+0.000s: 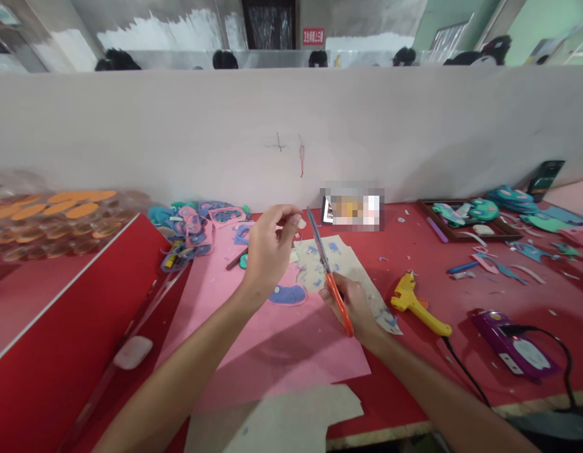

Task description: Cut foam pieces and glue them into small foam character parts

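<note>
My left hand is raised over the pink sheet, thumb and fingers pinched on a small pale piece. My right hand grips orange-handled scissors, blades pointing up and away, close to the pale piece but apart from it. The blades look nearly together. Below my left hand, a curved blue piece with a pink edge lies on the pink sheet. Behind it, a beige sheet carries several blue scraps. A dark stick-like tool lies partly hidden behind my left hand.
Right of my hands lie a yellow glue gun and a purple device with a cable. Further back are a brown tray and a blurred screen. Cut pieces pile at left beside a red panel.
</note>
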`<state>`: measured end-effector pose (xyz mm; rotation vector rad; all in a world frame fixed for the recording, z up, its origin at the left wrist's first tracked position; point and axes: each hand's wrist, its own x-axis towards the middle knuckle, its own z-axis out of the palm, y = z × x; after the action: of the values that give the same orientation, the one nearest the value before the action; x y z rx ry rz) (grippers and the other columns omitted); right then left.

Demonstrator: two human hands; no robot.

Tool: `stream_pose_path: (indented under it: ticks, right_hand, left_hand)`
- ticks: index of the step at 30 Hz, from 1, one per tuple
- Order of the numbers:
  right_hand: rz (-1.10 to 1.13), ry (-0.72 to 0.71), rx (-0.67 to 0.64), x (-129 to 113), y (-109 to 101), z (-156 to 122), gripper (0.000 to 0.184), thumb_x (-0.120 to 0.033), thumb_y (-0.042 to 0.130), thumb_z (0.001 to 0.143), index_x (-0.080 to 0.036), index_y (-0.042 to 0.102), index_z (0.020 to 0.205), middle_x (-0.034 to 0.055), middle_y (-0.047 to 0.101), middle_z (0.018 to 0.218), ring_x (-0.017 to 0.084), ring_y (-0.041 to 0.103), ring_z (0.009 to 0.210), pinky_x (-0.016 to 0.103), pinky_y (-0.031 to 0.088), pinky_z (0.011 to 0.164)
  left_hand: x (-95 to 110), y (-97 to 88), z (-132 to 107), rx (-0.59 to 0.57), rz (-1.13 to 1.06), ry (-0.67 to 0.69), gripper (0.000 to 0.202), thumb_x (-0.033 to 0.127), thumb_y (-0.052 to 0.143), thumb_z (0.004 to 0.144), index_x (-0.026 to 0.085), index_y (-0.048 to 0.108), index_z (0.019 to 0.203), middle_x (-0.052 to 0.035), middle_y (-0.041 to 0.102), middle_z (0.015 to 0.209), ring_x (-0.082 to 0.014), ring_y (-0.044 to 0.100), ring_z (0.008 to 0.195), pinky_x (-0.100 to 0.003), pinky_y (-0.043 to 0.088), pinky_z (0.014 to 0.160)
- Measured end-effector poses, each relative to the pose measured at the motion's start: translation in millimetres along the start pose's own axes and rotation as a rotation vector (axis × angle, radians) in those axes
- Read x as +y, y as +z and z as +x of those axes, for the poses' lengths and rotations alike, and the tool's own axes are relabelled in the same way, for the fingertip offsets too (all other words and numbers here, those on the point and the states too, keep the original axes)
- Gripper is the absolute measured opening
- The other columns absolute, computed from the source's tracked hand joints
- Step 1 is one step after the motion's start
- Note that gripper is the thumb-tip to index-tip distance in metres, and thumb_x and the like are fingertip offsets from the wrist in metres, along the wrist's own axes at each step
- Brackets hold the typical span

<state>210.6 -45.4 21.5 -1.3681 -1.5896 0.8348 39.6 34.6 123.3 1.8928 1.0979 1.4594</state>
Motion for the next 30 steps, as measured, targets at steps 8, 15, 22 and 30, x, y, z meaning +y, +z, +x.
stream_pose_path:
  ticks: [8,15,22,30]
  right_hand:
    - [0.010,-0.010,-0.010,0,0,0,0.045,-0.061,0.057,0.089,-0.023,0.040,0.071,-0.0048,0.037,0.062,0.012,0.034,0.059,0.028,0.028,0.055]
    - [0.012,-0.011,-0.012,-4,-1,-2,0.044,-0.059,0.055,0.091,-0.023,0.040,0.071,-0.0044,0.038,0.063,0.012,0.034,0.059,0.028,0.028,0.056]
    - [0.041,-0.010,-0.015,-7,-1,-3,0.043,-0.058,0.057,0.090,-0.023,0.041,0.071,-0.0047,0.037,0.063,0.012,0.032,0.059,0.027,0.028,0.055]
    - [0.056,-0.011,-0.003,-7,-1,-3,0.045,-0.060,0.057,0.090,-0.023,0.040,0.070,-0.0056,0.035,0.061,0.011,0.031,0.058,0.027,0.027,0.053]
  left_hand:
    - [-5,3.8,-2,-0.058,-0.022,-0.044,0.022,0.035,0.048,0.104,0.021,0.053,0.088,0.0013,0.061,0.075,-0.0079,0.056,0.054,-0.022,0.046,0.053]
    - [-4,5.3,-3,-0.077,-0.032,-0.055,0.029,0.042,0.054,0.102,0.021,0.051,0.084,0.0027,0.059,0.067,-0.0081,0.053,0.052,-0.022,0.041,0.049]
    - [-2,6.5,-5,-0.053,-0.057,-0.067,0.026,0.034,0.058,0.099,0.021,0.050,0.078,0.0023,0.062,0.066,-0.0086,0.055,0.053,-0.023,0.040,0.050]
    - [1,5.0,-5,-0.019,-0.063,-0.035,0.028,0.020,0.058,0.093,0.021,0.042,0.071,0.0023,0.060,0.066,-0.0090,0.059,0.058,-0.022,0.042,0.053]
